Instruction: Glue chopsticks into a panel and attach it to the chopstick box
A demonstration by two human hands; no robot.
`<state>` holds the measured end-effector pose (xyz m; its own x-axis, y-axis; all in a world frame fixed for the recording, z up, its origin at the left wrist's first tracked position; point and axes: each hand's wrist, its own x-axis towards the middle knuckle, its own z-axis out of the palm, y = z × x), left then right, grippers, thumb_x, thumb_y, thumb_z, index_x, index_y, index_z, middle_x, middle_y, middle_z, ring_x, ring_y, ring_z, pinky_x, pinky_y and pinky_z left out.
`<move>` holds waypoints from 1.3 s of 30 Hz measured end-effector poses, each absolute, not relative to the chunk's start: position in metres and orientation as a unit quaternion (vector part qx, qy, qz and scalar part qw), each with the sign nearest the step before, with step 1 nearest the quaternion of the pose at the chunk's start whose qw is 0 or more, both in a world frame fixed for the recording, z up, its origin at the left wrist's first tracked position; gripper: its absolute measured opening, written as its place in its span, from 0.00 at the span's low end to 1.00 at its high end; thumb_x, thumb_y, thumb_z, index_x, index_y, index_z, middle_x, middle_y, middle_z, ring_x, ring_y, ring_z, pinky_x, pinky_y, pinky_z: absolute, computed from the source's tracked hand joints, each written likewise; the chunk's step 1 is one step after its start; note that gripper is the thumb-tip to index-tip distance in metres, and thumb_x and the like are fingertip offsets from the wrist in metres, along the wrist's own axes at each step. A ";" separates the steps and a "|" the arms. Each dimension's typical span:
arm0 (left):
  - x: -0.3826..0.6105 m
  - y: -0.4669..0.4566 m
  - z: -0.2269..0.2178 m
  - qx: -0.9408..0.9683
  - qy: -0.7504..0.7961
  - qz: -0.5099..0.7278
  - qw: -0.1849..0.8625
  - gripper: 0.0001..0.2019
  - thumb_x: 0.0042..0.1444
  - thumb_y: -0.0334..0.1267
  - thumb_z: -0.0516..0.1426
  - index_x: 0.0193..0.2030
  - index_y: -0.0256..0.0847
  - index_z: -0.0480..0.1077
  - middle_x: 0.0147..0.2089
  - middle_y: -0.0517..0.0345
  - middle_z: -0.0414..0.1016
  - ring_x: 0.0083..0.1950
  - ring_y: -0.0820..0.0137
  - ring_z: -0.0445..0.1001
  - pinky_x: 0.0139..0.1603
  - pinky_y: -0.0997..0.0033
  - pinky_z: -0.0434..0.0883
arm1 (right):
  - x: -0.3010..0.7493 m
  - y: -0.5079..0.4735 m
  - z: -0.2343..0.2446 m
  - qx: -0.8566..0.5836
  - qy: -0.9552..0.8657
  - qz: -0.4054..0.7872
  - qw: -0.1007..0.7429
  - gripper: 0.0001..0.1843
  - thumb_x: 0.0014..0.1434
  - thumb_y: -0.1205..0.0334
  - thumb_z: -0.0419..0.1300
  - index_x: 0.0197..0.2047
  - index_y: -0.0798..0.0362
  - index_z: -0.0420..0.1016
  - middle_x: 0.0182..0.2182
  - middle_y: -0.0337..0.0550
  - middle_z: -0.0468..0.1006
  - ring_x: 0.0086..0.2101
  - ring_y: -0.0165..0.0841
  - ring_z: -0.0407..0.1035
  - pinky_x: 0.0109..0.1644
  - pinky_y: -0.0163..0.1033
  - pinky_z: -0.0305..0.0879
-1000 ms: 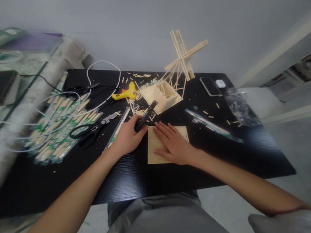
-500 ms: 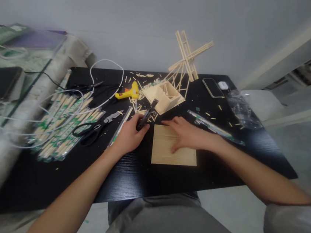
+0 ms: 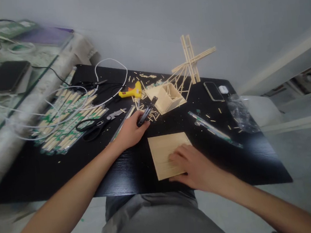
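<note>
My left hand [image 3: 132, 130] is closed around a slim black tool [image 3: 146, 112]; its exact kind is hard to make out. The tool points away toward the wooden model. A square panel of pale thin sticks [image 3: 161, 145] lies near the front of the table. On the panel's near right part rests my right hand [image 3: 188, 165], fingers bent over its top and thumb at the near edge. Beyond the left hand stands a stick-built windmill model [image 3: 165, 102] with crossed blades [image 3: 190, 59]. A yellow glue gun [image 3: 131, 92] lies beside it.
Black-handled scissors [image 3: 98, 125] and packs of wrapped chopsticks [image 3: 64, 122] lie on the left, crossed by a white cable [image 3: 110, 59]. A wrapped stick pack [image 3: 215, 130], a phone [image 3: 213, 91], a white earbud case [image 3: 223, 89] and clear plastic [image 3: 241, 111] are on the right. Stick scraps lie scattered.
The panel has come nearer to me and turned slightly. My right hand has moved from its top toward its near right edge. The left hand still holds the black tool.
</note>
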<state>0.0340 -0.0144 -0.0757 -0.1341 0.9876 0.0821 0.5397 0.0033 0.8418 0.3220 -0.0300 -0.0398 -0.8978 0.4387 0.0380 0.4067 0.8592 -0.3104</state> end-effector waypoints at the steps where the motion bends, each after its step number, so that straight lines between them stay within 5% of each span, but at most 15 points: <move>1: 0.034 -0.014 -0.076 0.590 0.647 0.386 0.290 0.08 0.64 0.43 0.59 0.46 0.43 0.73 0.40 0.58 0.81 0.41 0.62 0.76 0.47 0.62 0.72 | 0.323 -0.037 -0.050 -0.224 -0.957 0.177 0.050 0.22 0.64 0.45 0.73 0.50 0.53 0.79 0.44 0.50 0.80 0.45 0.46 0.76 0.51 0.55 0.79; 3: 0.034 -0.014 -0.077 0.588 0.649 0.385 0.291 0.08 0.64 0.43 0.59 0.46 0.43 0.73 0.40 0.59 0.81 0.41 0.63 0.75 0.46 0.63 0.72 | 0.323 -0.045 -0.061 -0.233 -0.947 0.211 0.069 0.30 0.64 0.35 0.70 0.54 0.53 0.80 0.48 0.54 0.81 0.50 0.49 0.76 0.56 0.59 0.79; 6: 0.034 -0.014 -0.077 0.586 0.651 0.384 0.291 0.08 0.63 0.43 0.59 0.46 0.43 0.73 0.40 0.59 0.81 0.42 0.63 0.75 0.47 0.63 0.72 | 0.320 -0.044 -0.067 -0.236 -0.945 0.203 0.098 0.29 0.75 0.41 0.59 0.65 0.55 0.76 0.62 0.62 0.78 0.64 0.53 0.72 0.67 0.64 0.73; 11: 0.035 -0.014 -0.076 0.589 0.651 0.381 0.290 0.08 0.63 0.41 0.59 0.47 0.43 0.73 0.42 0.57 0.81 0.44 0.62 0.76 0.50 0.62 0.72 | 0.300 -0.029 -0.091 -0.292 -0.945 0.137 0.052 0.40 0.79 0.44 0.50 0.81 0.63 0.54 0.80 0.68 0.53 0.80 0.58 0.45 0.79 0.70 0.55; 23: 0.039 -0.016 -0.073 0.599 0.645 0.366 0.301 0.08 0.63 0.41 0.62 0.47 0.43 0.74 0.41 0.57 0.81 0.42 0.62 0.75 0.49 0.61 0.73 | 0.282 -0.018 -0.110 -0.336 -0.934 0.110 0.051 0.45 0.78 0.41 0.48 0.85 0.58 0.39 0.82 0.65 0.47 0.81 0.57 0.40 0.81 0.73 0.46; 32: 0.041 -0.018 -0.072 0.597 0.649 0.359 0.306 0.11 0.62 0.43 0.62 0.49 0.43 0.74 0.43 0.56 0.82 0.43 0.62 0.76 0.51 0.60 0.74 | 0.278 -0.017 -0.107 -0.345 -0.930 0.119 0.039 0.47 0.78 0.38 0.45 0.83 0.69 0.47 0.82 0.69 0.46 0.81 0.58 0.40 0.82 0.70 0.45; 36: 0.040 -0.017 -0.072 0.591 0.657 0.356 0.304 0.12 0.62 0.45 0.63 0.49 0.44 0.75 0.42 0.57 0.83 0.43 0.62 0.77 0.50 0.62 0.74 | 0.279 -0.018 -0.109 -0.343 -0.927 0.136 0.059 0.47 0.78 0.39 0.48 0.84 0.67 0.45 0.82 0.68 0.46 0.81 0.57 0.38 0.82 0.72 0.44; 39: 0.037 -0.016 -0.074 0.582 0.658 0.360 0.315 0.13 0.61 0.48 0.63 0.47 0.44 0.76 0.40 0.58 0.82 0.43 0.61 0.78 0.47 0.62 0.74 | 0.285 -0.016 -0.110 -0.328 -0.924 0.166 0.104 0.39 0.79 0.45 0.50 0.82 0.62 0.54 0.80 0.63 0.55 0.80 0.53 0.47 0.82 0.70 0.47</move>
